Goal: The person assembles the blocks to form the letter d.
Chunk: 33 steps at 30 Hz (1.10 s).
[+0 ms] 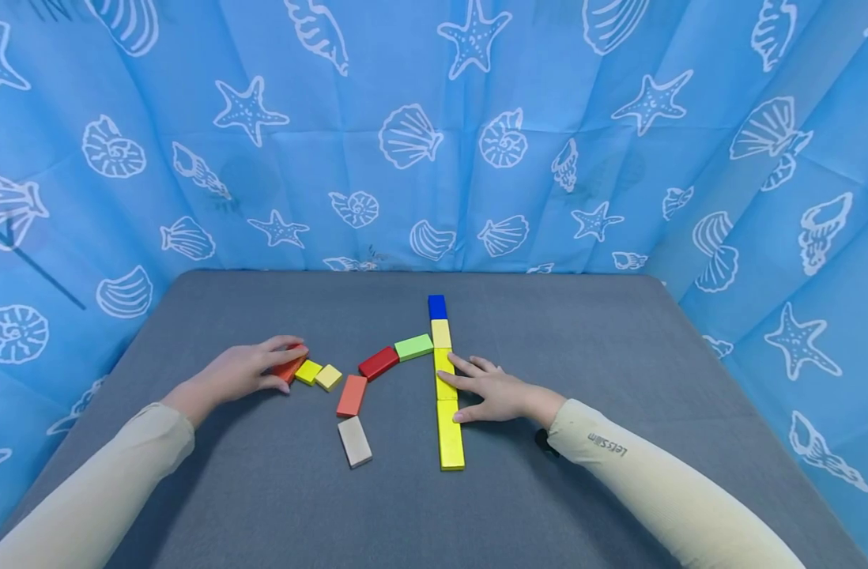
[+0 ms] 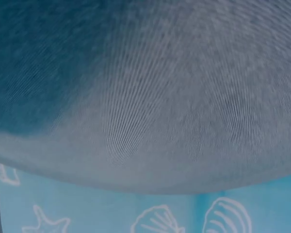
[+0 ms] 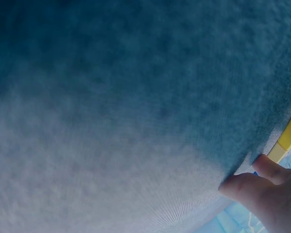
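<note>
My left hand (image 1: 242, 371) pinches a red-orange block (image 1: 288, 367) between thumb and fingers on the left of the table. Touching or nearly touching that block is a small yellow block (image 1: 308, 371), followed by a small pale-yellow block (image 1: 328, 377). With fingers extended, my right hand (image 1: 503, 393) touches the upper long yellow block (image 1: 444, 375), its thumb at the lower long yellow block (image 1: 450, 442). These belong to a straight row, topped by a cream block (image 1: 440, 333) and a blue block (image 1: 437, 307). In the right wrist view, part of the right hand (image 3: 276, 194) shows.
A curved chain runs left from the row: a green block (image 1: 413, 347), a dark red block (image 1: 379, 363), an orange block (image 1: 352, 396) and a pale wooden block (image 1: 354, 441). Grey cloth covers the table (image 1: 562, 316). A blue shell-patterned curtain (image 1: 434, 197) hangs behind.
</note>
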### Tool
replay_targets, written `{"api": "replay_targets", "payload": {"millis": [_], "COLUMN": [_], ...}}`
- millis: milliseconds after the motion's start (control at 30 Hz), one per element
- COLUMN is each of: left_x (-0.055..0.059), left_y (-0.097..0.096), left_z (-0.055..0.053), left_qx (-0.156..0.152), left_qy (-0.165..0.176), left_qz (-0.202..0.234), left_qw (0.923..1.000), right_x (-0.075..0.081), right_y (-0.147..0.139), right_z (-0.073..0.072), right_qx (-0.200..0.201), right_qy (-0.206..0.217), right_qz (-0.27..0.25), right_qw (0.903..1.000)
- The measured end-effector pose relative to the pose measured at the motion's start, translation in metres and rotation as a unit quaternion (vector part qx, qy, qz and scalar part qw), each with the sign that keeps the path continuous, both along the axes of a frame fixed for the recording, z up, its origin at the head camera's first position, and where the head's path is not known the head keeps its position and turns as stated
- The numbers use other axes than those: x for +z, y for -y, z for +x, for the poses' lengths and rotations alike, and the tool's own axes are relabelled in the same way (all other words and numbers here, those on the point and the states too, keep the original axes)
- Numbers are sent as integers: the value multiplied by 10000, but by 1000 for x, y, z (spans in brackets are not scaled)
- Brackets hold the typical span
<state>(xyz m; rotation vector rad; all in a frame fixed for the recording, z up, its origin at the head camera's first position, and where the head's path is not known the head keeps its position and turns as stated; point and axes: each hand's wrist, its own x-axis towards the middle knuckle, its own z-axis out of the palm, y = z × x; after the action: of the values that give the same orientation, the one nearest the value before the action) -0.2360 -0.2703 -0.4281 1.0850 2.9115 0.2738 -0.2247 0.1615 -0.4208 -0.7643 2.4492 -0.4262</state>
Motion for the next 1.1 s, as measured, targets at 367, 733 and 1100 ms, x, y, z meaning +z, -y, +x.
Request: {"api": "replay_targets", "payload": {"millis": [367, 733, 1100], "left_x": [10, 7, 19], "left_y": [-12, -55, -118], "left_z": [23, 47, 70], "left_qx": [-739, -2039, -3360], "left_qy": [-613, -756, -264], "left_qz": [211, 608, 391], "left_qw": [9952, 9742, 9407], "right_x": [-1, 0, 2], "right_y": [0, -1, 2], "right_z": [0, -1, 0], "right_qx": [44, 40, -16], "right_qy": [-21, -44, -48], "right_qz": [16, -16, 95], "right_qw": [10000, 10000, 9999]}}
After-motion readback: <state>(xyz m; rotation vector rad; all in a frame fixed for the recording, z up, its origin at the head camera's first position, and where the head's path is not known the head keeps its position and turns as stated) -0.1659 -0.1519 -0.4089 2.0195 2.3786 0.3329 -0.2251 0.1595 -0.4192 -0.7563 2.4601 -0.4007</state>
